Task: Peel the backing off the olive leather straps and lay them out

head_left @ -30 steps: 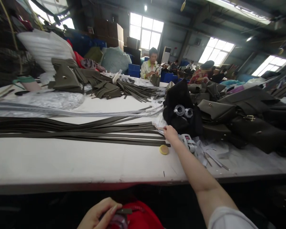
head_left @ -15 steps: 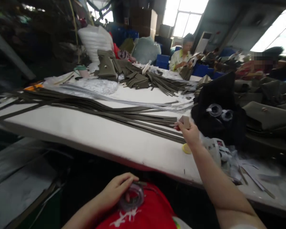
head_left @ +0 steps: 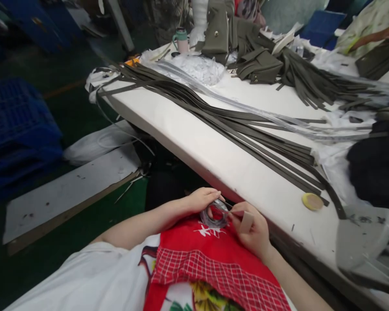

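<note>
My left hand (head_left: 199, 200) grips the tape roll (head_left: 215, 214) at lower centre. My right hand (head_left: 251, 229), just right of it, pinches its loose end, a tan piece (head_left: 246, 221) tucked under the fingers.

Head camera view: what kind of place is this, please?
Probably a bag-making workshop. A long white table carries many dark olive straps and a pile of olive bag pieces, and both hands work a tape roll.
</note>
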{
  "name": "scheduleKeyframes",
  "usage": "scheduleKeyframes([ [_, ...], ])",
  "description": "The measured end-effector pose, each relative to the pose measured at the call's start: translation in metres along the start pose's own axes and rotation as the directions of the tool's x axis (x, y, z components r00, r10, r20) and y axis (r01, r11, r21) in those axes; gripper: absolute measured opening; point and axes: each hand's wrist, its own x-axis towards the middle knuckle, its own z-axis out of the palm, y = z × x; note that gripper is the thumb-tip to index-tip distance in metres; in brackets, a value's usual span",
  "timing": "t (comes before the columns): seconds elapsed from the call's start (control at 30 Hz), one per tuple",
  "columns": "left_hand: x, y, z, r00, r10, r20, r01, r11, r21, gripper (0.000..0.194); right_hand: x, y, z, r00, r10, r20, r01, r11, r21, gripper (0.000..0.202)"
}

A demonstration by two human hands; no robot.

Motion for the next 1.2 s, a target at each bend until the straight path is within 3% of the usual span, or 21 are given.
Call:
scheduleKeyframes([
  [0.13,0.000,0.001,0.001,1.000,0.018,0.008,-0.018,1.000,-0.005,0.052,-0.003,0.007,0.014,0.994,-0.101,0.041,0.105,0.988,-0.112,0.007],
  [0.3,-0.002,0.002,0.003,0.990,0.136,-0.034,-0.134,0.990,0.052,0.048,0.002,0.017,0.030,0.989,-0.135,-0.063,0.116,0.963,-0.243,0.014],
  [0.4,-0.003,0.001,0.003,0.989,0.134,-0.066,-0.128,0.988,0.092,0.049,0.005,0.014,0.025,0.990,-0.134,-0.034,0.121,0.960,-0.251,0.004],
  [0.5,-0.004,0.000,0.003,0.987,0.137,-0.089,-0.125,0.983,0.135,0.047,0.007,0.008,0.016,0.985,-0.169,0.041,0.174,0.962,-0.213,0.019],
  [0.6,-0.006,0.001,0.004,0.983,0.152,-0.106,-0.134,0.978,0.161,0.043,0.007,0.007,0.013,0.970,-0.221,0.099,0.237,0.950,-0.204,0.008],
  [0.77,-0.009,0.003,0.006,0.975,0.189,-0.117,-0.163,0.966,0.202,0.039,0.004,0.010,0.020,0.973,-0.229,0.007,0.225,0.951,-0.210,0.009],
  [1.0,-0.026,0.022,0.014,0.947,0.321,0.014,-0.304,0.879,0.368,0.035,0.012,0.005,0.012,0.994,0.073,-0.078,-0.075,0.997,-0.019,0.016],
  [1.13,-0.034,0.029,0.022,0.899,0.438,0.024,-0.384,0.759,0.526,0.021,0.019,0.019,0.009,0.976,0.217,-0.005,-0.217,0.975,0.054,0.028],
  [1.2,-0.036,0.027,0.024,0.892,0.451,0.007,-0.381,0.745,0.547,0.019,0.022,0.028,0.007,0.940,0.334,0.061,-0.339,0.935,0.108,0.040],
])
